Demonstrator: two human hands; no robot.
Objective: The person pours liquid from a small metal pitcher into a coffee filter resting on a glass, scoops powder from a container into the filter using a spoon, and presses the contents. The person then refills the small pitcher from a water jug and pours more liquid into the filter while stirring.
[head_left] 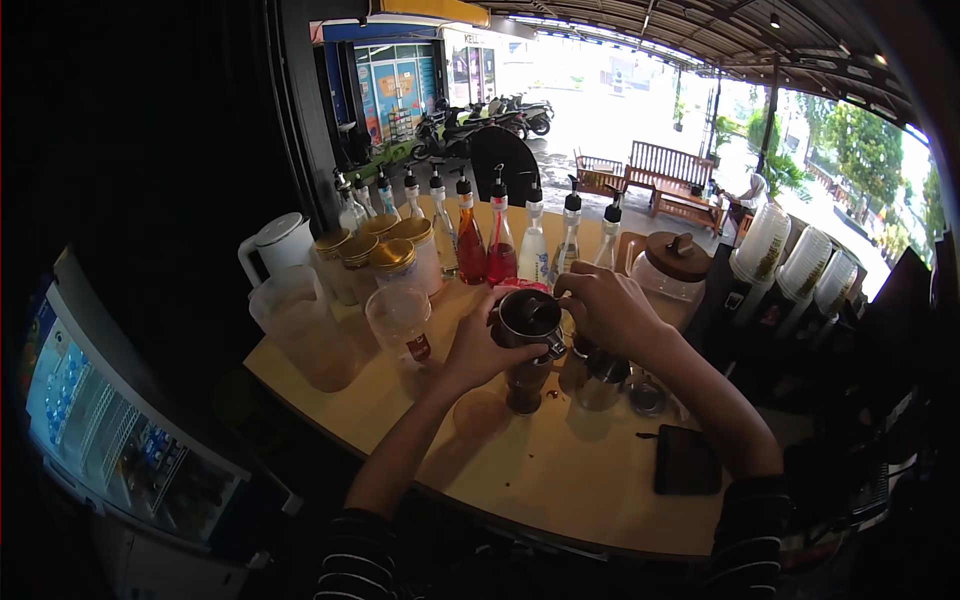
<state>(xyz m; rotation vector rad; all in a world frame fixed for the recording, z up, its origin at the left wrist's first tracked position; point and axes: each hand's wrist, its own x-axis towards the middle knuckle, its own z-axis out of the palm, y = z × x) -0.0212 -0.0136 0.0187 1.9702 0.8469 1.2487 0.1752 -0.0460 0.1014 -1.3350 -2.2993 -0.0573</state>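
My left hand (478, 347) is wrapped round a dark metal cup (530, 318), whose round opening faces up toward me. Below the cup, a clear glass container (525, 385) with dark brown contents stands on the table; whether the two touch is hard to tell. My right hand (612, 318) is closed at the cup's right rim, fingertips pinched together, and what they hold is hidden. Just under my right hand stands a metal pitcher (602, 382), with a small round glass or metal piece (647, 396) beside it.
Pump bottles (500, 245) line the table's far side. Gold-lidded jars (393, 260), a clear plastic cup (400, 320) and a translucent pitcher (308, 330) stand left. A wooden-lidded jar (672, 275), stacked cups (765, 245) and a black flat object (687, 460) are right.
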